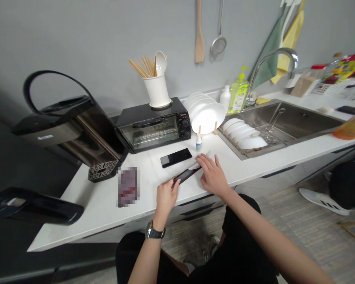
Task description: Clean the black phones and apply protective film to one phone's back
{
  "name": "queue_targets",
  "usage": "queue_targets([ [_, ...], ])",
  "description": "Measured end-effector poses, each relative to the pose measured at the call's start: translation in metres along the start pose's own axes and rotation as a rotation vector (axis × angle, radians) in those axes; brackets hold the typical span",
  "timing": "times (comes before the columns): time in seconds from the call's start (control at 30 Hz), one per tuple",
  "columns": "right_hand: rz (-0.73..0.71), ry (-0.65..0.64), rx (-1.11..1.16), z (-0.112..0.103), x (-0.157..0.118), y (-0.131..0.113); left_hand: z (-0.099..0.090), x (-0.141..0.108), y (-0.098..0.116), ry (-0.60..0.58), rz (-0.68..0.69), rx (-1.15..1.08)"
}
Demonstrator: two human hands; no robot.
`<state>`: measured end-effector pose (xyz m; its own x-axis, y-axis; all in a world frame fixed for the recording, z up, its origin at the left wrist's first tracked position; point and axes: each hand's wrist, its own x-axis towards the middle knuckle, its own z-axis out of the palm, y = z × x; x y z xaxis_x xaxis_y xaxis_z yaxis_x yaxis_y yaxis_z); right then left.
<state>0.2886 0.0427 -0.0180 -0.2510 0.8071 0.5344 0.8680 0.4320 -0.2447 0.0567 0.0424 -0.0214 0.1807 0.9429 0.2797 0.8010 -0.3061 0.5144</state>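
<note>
A dark-handled object with a pale, blade-like part [185, 175] lies slantwise low over the white counter. My left hand [167, 195], with a watch on the wrist, grips its dark handle end between thumb and fingers. At its pale end is my right hand [212, 173], fingers spread, the fingertips touching or just over that part. Just behind the object rests a black phone-like device [176, 157]. A small white bottle with a blue and yellow label [198, 142] stands upright behind my right hand.
Behind are a black toaster oven [155, 128], white plates in a rack [207, 116] and a steel sink [298, 118] with bowls. A black machine [73, 130] and a blurred packet [128, 186] are left. Another person's shoe [324, 201] shows at right.
</note>
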Motion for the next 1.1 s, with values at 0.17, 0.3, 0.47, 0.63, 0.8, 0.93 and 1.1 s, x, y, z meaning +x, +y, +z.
queue_targets([
  [0.17,0.025,0.022,0.072,0.010,-0.001,-0.037,0.001,0.000,0.001,-0.013,0.012,-0.018],
  [0.3,-0.144,-0.069,0.199,0.023,-0.003,-0.093,-0.001,0.001,-0.004,-0.068,-0.027,0.038],
  [0.47,-0.227,-0.125,0.157,0.023,-0.001,-0.083,-0.003,0.001,-0.006,-0.075,-0.023,0.055],
  [0.63,-0.084,-0.038,0.039,0.010,-0.005,-0.029,-0.001,0.002,-0.002,-0.015,-0.005,-0.052],
  [0.8,-0.051,0.005,0.109,-0.010,-0.007,-0.013,0.000,0.001,-0.004,-0.001,0.002,-0.050],
  [0.93,-0.021,0.147,0.182,-0.020,0.017,-0.010,-0.001,0.000,-0.003,-0.017,0.002,-0.014],
  [1.1,-0.032,0.055,0.025,0.000,0.049,-0.037,0.000,-0.001,-0.003,-0.020,0.037,0.016],
])
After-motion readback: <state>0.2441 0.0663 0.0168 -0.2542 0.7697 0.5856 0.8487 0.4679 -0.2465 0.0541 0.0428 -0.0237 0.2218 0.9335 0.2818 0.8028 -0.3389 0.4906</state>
